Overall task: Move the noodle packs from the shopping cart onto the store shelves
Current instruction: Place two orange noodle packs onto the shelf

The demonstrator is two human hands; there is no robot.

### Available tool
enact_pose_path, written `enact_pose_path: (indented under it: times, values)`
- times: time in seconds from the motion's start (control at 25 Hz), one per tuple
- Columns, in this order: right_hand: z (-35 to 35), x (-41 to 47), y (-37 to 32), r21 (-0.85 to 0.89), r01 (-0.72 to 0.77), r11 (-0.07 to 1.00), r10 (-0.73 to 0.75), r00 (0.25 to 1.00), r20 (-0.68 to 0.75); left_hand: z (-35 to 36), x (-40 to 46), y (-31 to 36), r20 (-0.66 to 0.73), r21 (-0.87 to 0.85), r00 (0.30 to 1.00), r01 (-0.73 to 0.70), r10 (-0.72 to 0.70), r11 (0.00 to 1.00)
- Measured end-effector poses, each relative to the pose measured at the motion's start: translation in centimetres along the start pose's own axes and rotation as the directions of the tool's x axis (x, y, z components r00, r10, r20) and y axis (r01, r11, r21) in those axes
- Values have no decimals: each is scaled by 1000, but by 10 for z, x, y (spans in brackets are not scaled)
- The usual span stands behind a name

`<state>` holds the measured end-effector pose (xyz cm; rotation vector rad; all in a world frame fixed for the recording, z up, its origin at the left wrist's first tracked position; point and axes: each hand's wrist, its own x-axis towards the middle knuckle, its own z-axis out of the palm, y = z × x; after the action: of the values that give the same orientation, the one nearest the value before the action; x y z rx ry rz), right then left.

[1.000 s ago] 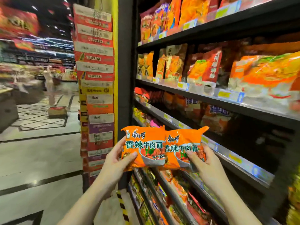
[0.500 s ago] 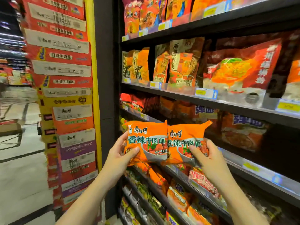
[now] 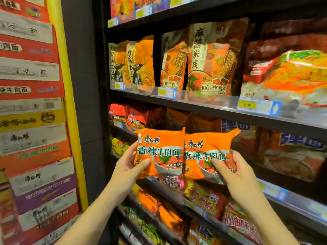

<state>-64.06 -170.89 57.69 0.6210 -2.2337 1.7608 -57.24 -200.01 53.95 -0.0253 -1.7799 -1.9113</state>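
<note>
Two orange noodle packs held up side by side in front of the dark store shelves (image 3: 212, 110), edges touching: left pack (image 3: 159, 152) and right pack (image 3: 207, 156), each printed with green characters and a bowl picture. Left hand (image 3: 127, 168) clamped on the left pack's lower outer corner, thumb across the front, fingers behind. Right hand (image 3: 235, 170) clamped on the right pack's lower outer corner the same way, thumb on the front. Both packs upright, level with the third shelf board counted down from the top of the view, not resting on any board.

Four shelf levels in sight on the shelves, all stocked. Above the packs, two tall rice-noodle pouches (image 3: 203, 59) standing next to two orange potato-noodle bags (image 3: 132, 62), and a yellow price tag (image 3: 246, 104) on the rail. Behind and right of the packs, red bags with blue lettering (image 3: 292, 152). Below the packs, more orange and red bags, blurred.

Left of the shelves, a yellow post (image 3: 70, 112), then a tall stack of noodle cartons (image 3: 33, 121) in red, yellow, orange and purple.
</note>
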Motion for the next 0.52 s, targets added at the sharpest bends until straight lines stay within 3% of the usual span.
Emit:
enact_pose_path:
  times: [0.28, 0.52]
  values:
    - [25, 86, 35, 6, -8, 1000, 9, 997, -78, -2, 127, -39, 72, 102, 996, -60, 53, 993]
    - [39, 130, 37, 1, -180, 984, 179, 978, -107, -11, 210, -64, 155, 63, 987, -56, 46, 996]
